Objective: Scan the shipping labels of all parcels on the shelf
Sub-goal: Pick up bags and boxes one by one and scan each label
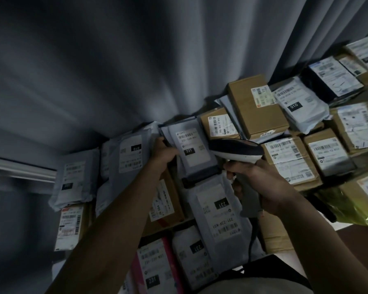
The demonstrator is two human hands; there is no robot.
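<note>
- The left hand [165,152] holds the left edge of a grey bag [191,149], with its fingers curled on it.
- The right hand [261,183] has its fingers wrapped tight around the handle of the scanner [236,152].
- The bag sits in the top row of the shelf [346,182], near its left end, with other parcels touching it on both sides.
- The bag's long side runs up and down, leaning a little to the left at the top. Its label [190,145] faces the person, with the bar code near the top.
- The scanner's nose points left, at the label, and is very close to it.
- To do this step well, I think the left hand should keep the bag still and flat.
- The scanner should aim right at the bar code, not the "231" box.
- Pulling the scanner back a bit may help it read.
</note>
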